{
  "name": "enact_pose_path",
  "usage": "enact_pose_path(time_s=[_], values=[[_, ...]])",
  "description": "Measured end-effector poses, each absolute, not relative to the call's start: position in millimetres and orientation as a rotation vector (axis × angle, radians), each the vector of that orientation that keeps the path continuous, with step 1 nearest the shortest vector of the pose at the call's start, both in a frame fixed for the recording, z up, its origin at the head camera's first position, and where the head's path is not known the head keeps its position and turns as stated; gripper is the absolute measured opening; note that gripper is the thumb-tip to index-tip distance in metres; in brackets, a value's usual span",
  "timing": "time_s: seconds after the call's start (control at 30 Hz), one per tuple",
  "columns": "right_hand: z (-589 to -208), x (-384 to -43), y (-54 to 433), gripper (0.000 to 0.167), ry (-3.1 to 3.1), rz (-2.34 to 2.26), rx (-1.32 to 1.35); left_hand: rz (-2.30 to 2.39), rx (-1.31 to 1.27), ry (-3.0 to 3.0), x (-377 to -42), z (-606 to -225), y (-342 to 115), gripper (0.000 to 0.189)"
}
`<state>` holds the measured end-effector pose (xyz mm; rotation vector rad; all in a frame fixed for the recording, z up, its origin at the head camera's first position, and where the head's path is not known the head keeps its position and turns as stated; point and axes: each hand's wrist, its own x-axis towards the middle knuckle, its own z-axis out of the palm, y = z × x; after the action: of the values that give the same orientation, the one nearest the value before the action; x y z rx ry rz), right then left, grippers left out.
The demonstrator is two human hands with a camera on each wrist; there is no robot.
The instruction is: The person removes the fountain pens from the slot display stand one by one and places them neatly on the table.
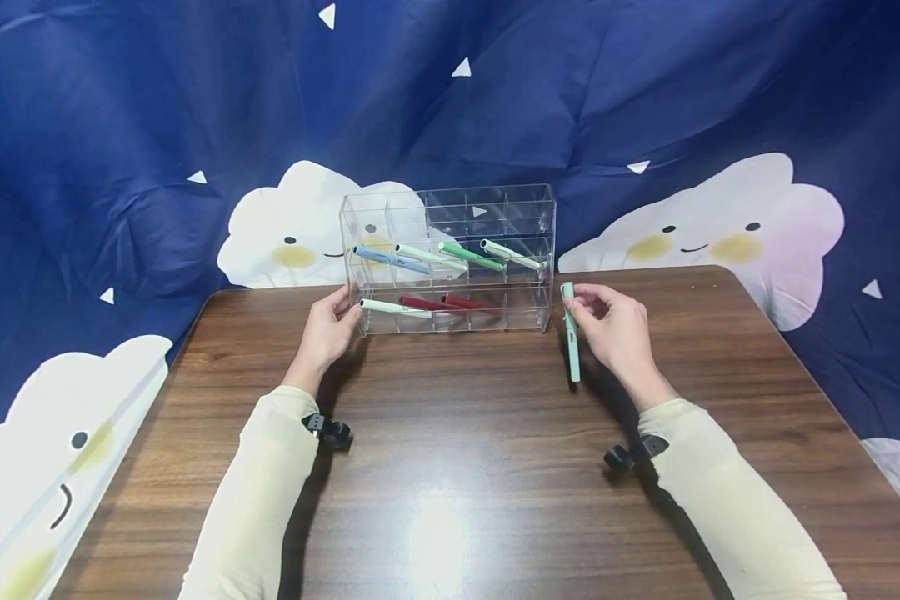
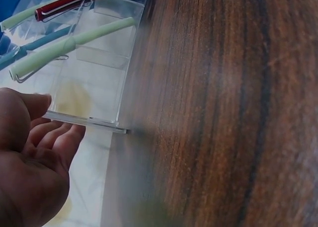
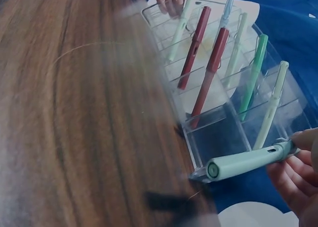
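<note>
A clear plastic pen rack (image 1: 528, 318) with tiers of compartments stands at the back of the table. My left hand (image 1: 326, 333) grips its left side panel, thumb on one face and fingers on the other in the left wrist view. Just off the rack's right end, my right hand (image 1: 617, 327) pinches a mint-green pen (image 1: 573, 346) near its clip end, the other end pointing down toward me. In the rack's lower row lie a pale green pen (image 1: 395, 309) and two dark red pens (image 3: 195, 48). Blue (image 1: 392, 260), green (image 1: 472, 256) and pale green pens (image 1: 512, 254) rest one tier up.
The brown wooden table (image 1: 450, 433) spreads out in front of the rack. Behind it hangs a dark blue cloth (image 1: 450, 108) printed with white clouds. Each wrist wears a small black camera, such as the left camera (image 1: 333, 432).
</note>
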<state>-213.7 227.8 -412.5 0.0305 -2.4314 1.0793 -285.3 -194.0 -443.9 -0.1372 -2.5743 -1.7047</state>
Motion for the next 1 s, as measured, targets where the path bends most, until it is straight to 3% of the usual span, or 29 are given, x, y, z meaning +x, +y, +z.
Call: enact_pose_path(time_s=[1.0], values=[[-458.2,-227.7,244.9,0.028,-2.723,1.020,-0.098,-1.689,-0.132,-2.581,-283.0,-443.2,-192.4,0.051]])
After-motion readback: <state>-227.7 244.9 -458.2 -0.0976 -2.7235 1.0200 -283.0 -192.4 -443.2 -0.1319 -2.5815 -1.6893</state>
